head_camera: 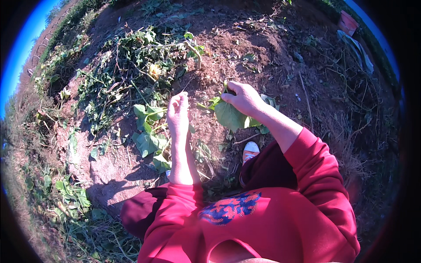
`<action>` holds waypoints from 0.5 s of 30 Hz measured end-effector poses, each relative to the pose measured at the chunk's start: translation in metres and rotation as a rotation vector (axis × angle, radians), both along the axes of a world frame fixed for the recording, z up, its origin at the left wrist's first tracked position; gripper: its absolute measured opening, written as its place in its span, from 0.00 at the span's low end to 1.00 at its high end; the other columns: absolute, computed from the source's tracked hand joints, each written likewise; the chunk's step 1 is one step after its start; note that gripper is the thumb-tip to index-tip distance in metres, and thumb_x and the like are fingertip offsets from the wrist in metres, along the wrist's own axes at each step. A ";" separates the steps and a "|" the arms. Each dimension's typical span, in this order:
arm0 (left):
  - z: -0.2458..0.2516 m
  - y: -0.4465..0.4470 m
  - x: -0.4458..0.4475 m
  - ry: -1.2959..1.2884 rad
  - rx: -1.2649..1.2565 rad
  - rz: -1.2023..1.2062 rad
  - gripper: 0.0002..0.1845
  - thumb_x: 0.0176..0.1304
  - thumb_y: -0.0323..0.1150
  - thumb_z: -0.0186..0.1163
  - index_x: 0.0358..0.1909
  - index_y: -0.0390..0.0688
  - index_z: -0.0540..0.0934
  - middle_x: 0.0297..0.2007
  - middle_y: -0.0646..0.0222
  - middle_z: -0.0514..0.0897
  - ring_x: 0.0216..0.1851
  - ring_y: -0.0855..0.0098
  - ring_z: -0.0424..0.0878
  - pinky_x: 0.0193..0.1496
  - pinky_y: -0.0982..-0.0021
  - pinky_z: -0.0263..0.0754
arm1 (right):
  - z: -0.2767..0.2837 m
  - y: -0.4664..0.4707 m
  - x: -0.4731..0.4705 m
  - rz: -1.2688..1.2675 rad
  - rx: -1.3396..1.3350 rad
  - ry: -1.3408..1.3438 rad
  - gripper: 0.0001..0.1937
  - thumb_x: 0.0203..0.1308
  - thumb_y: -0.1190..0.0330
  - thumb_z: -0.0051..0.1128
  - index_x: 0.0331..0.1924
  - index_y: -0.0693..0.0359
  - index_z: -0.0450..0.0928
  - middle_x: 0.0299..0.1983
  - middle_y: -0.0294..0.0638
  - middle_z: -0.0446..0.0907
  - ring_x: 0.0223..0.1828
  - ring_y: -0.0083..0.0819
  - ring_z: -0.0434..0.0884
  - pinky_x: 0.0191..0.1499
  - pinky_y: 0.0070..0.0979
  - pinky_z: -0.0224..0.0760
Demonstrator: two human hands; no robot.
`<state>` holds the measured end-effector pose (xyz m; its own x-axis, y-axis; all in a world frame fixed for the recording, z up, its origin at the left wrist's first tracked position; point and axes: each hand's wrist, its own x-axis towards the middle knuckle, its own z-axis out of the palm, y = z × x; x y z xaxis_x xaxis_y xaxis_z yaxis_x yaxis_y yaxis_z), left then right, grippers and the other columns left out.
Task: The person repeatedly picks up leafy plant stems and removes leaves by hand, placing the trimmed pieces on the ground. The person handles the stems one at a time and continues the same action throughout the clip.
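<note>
My right hand (242, 97) is closed around the stem of a leafy green cutting, whose broad leaf (230, 115) hangs below the fingers. To its left, my left hand (178, 107) is raised with curled fingers; whether anything thin is between its fingertips I cannot tell. Beside and below that hand lies a leafy vine (149, 141) with pale stems. Beyond both hands a thick bent stem (196, 54) rises from the reddish soil. A yellow flower (154, 71) sits among wilted leaves at the upper left.
Wilted vines (115, 72) are heaped on the left. A dry stick (306, 98) lies on the soil at the right. A reddish container (348, 23) and a pale cloth or sheet (358, 51) are at the far upper right. My orange shoe (250, 152) is just below my right hand.
</note>
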<state>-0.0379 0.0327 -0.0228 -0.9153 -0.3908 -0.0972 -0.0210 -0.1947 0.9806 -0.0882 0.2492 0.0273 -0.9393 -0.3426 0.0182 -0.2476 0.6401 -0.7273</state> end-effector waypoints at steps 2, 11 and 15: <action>0.002 0.019 0.000 0.081 -0.237 -0.132 0.13 0.69 0.37 0.62 0.50 0.41 0.81 0.37 0.70 0.80 0.33 0.77 0.76 0.38 0.77 0.72 | 0.001 0.000 -0.001 -0.015 -0.050 -0.046 0.16 0.57 0.56 0.61 0.40 0.61 0.80 0.33 0.50 0.83 0.37 0.46 0.83 0.42 0.38 0.73; 0.010 0.047 0.009 0.045 -0.414 -0.370 0.09 0.63 0.31 0.62 0.41 0.36 0.82 0.37 0.62 0.83 0.37 0.69 0.81 0.43 0.68 0.75 | 0.000 0.007 -0.004 0.050 -0.141 -0.160 0.12 0.58 0.63 0.63 0.42 0.60 0.81 0.34 0.39 0.83 0.36 0.25 0.80 0.43 0.28 0.73; 0.013 0.052 0.011 0.066 -0.425 -0.371 0.09 0.63 0.29 0.62 0.42 0.37 0.82 0.36 0.61 0.84 0.38 0.70 0.82 0.44 0.69 0.76 | -0.004 0.007 -0.001 0.103 -0.027 -0.050 0.16 0.54 0.61 0.65 0.42 0.61 0.80 0.35 0.46 0.84 0.38 0.38 0.83 0.43 0.35 0.74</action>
